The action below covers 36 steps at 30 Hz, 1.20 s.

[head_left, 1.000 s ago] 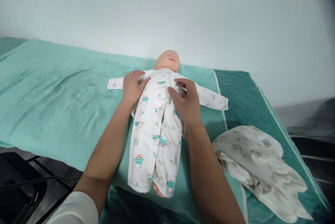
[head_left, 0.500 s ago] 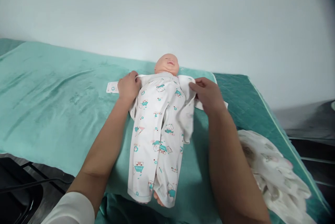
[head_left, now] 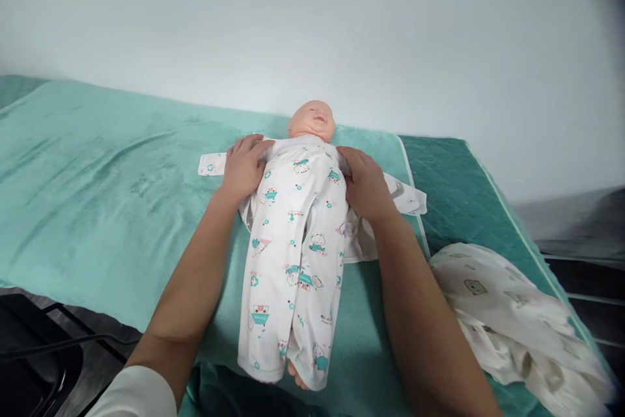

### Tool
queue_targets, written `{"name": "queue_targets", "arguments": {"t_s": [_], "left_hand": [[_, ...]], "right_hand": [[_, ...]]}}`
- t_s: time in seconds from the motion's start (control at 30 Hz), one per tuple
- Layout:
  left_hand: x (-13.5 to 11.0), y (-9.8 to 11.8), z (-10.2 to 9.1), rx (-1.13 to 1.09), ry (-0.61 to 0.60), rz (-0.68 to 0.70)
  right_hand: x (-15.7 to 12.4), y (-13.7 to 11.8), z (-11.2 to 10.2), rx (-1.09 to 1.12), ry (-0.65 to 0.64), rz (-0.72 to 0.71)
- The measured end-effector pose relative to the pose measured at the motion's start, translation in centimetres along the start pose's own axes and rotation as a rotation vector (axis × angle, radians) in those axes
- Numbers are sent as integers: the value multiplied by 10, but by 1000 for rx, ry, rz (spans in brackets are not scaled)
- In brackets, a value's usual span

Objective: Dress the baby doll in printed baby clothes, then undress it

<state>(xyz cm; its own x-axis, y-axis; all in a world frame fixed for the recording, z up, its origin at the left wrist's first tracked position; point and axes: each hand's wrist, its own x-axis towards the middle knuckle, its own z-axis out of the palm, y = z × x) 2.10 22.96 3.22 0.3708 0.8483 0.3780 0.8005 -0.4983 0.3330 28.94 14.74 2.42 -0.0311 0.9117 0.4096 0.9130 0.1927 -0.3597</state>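
A baby doll (head_left: 312,119) lies on its back, head toward the wall, in white printed baby trousers (head_left: 280,241) pulled up to its chest. Under it a white printed baby shirt (head_left: 406,196) lies spread, with its sleeves out to both sides. My left hand (head_left: 245,166) is wrapped round the doll's side by the shoulder, thumb and index finger resting toward the chest. My right hand (head_left: 366,181) curls round the opposite side below the shoulder; its fingertips are partly hidden. The toes show at the trouser hems.
A light green blanket (head_left: 112,189) covers the surface, with a darker green quilted cover (head_left: 452,189) at the right. A crumpled white printed cloth (head_left: 508,313) lies at the right edge. The white wall (head_left: 312,26) stands behind. A black chair-like object (head_left: 39,352) is at lower left.
My right hand has let go of the shirt edge and moved left against the doll's side. That shirt flap now lies lower and outward. My left hand has shifted slightly inward.
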Motion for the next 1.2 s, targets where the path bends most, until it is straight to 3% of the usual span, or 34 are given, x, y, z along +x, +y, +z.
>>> {"name": "queue_targets", "arguments": {"t_s": [0.2,0.37,0.5,0.57,0.67,0.77,0.87,1.03,1.2], "left_hand": [[-6,4,-4,99,-52,-94],[-6,2,-7,97,-45,-213],[-7,2,-7,78,-47,-228],[-7,2,-6,61,-47,-228],[-7,2,-5,31,-48,-236],[-7,2,-5,12,-36,-241],[-9,1,-6,2,-20,-238],[-9,-2,-5,8,8,-266],[-8,-2,-6,5,29,-310]], "right_hand": [[6,20,-6,-272,-153,92],[6,39,-10,-256,-248,189],[2,37,-20,-178,-225,173],[7,19,-28,-54,-164,111],[27,-29,-36,135,-96,-38],[57,-87,-27,95,-243,-151],[86,-128,-4,-191,-442,-172],[118,-151,33,-414,-665,-134],[129,-149,40,-428,-720,-147]]}}
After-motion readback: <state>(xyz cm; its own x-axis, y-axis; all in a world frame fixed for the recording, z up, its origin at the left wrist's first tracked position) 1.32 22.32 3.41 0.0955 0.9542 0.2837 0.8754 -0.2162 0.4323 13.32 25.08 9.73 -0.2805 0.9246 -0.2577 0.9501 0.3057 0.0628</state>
